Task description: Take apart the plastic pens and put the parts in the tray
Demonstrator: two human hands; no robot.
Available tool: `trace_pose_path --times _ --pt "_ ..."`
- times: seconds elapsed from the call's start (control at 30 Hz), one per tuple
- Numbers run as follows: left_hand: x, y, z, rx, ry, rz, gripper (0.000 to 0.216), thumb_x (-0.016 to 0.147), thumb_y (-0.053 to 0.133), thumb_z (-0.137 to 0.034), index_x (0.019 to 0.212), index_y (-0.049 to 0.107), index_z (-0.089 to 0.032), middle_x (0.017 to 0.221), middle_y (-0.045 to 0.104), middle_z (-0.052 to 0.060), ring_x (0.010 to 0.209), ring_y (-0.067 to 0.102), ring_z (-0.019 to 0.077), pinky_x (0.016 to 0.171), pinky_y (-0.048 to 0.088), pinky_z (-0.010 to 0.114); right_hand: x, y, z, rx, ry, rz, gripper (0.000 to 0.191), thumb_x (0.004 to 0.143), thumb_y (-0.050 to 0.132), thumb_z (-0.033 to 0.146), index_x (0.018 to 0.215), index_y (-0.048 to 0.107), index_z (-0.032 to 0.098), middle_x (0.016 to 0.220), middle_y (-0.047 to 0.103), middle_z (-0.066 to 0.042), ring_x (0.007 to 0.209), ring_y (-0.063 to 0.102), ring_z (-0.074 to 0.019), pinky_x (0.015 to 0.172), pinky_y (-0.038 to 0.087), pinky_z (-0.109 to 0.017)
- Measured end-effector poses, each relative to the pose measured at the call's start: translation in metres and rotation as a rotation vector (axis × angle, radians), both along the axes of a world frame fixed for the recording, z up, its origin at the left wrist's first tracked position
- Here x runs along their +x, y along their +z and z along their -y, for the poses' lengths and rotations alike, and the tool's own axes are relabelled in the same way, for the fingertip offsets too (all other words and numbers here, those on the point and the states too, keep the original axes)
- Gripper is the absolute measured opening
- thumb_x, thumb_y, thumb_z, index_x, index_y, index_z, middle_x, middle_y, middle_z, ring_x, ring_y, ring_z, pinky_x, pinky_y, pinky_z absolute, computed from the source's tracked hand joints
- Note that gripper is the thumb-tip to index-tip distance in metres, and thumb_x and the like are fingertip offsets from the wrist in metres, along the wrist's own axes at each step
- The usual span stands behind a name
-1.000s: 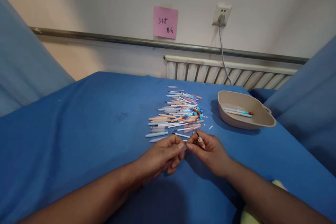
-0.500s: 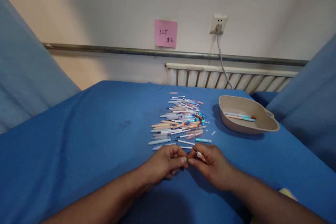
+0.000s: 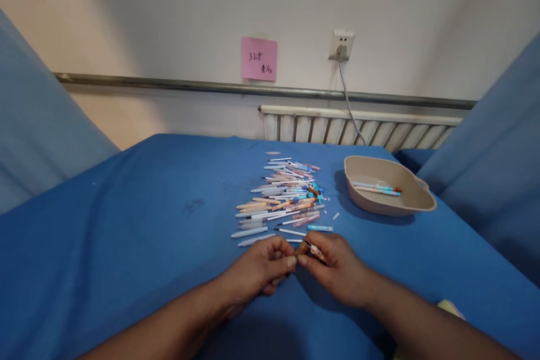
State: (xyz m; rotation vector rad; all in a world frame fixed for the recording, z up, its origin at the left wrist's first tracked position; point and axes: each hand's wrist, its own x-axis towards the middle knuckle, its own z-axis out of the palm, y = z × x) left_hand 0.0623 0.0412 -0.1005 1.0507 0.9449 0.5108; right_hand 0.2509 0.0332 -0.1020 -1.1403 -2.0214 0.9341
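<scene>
My left hand (image 3: pixel 269 265) and my right hand (image 3: pixel 337 267) meet fingertip to fingertip just in front of a pile of pen parts (image 3: pixel 280 197). A white-and-orange patterned pen piece (image 3: pixel 317 252) with a dark thin tip pokes out of my right hand's grip. My left hand's thumb and fingers are pinched together, and whatever lies between them is too small or covered to make out. White refills (image 3: pixel 291 232) and a turquoise pen barrel (image 3: pixel 319 228) lie right beyond my fingers. Pale blue barrels (image 3: pixel 250 232) lie at the near left of the pile.
A beige basin (image 3: pixel 390 211) with a few pens (image 3: pixel 377 189) inside stands to the right on the blue cloth (image 3: pixel 139 225). Behind the table are a metal rail (image 3: pixel 202 85), a radiator (image 3: pixel 320 126) and a plugged-in cord (image 3: pixel 346 90). Blue curtains (image 3: pixel 37 101) hang at both sides.
The whole view has shifted slightly, so the scene sits a little farther left. Both hands keep the same pinched pose, fingertips together.
</scene>
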Motion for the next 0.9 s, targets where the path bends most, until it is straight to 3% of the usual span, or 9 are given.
trace_pose_path --times 0.17,0.37,0.67,0.9 --pt "-0.001 0.002 -0.002 -0.024 0.066 -0.016 0.036 0.069 0.074 -0.039 0.081 0.047 -0.018 0.062 0.043 -0.008 0.045 0.026 0.0038 0.041 0.014 0.018 0.016 -0.001 -0.019 0.112 -0.133 0.075 0.029 0.094 0.042 0.038 0.074 0.053 0.019 0.061 0.053 0.002 0.057 0.049 -0.0127 0.055 0.032 -0.023" --pt "0.0 0.005 -0.001 0.002 0.14 -0.012 0.033 0.069 0.073 -0.036 0.078 0.046 -0.018 0.063 0.046 -0.007 0.045 0.03 0.004 0.04 0.017 0.017 0.035 -0.006 -0.042 0.198 -0.236 0.429 0.031 0.094 0.041 0.035 0.071 0.053 0.019 0.063 0.058 -0.002 0.059 0.051 -0.0148 0.055 0.026 -0.027" --pt "-0.001 -0.006 -0.009 0.08 0.134 -0.035 0.03 0.076 0.067 -0.043 0.078 0.05 -0.018 0.05 0.052 -0.007 0.033 0.035 0.0048 0.034 0.025 0.016 0.036 -0.017 -0.046 0.18 -0.153 0.455 0.008 0.085 0.058 0.025 0.081 0.058 0.019 0.082 0.062 -0.002 0.075 0.056 -0.0148 0.065 0.033 -0.024" --pt "-0.003 -0.017 -0.018 0.145 0.17 0.003 0.029 0.079 0.065 -0.042 0.08 0.052 -0.017 0.046 0.051 -0.008 0.032 0.038 0.0051 0.034 0.029 0.015 0.036 -0.02 -0.045 0.202 -0.069 0.373 0.009 0.087 0.058 0.027 0.084 0.062 0.02 0.083 0.062 -0.002 0.077 0.057 -0.0152 0.067 0.039 -0.024"
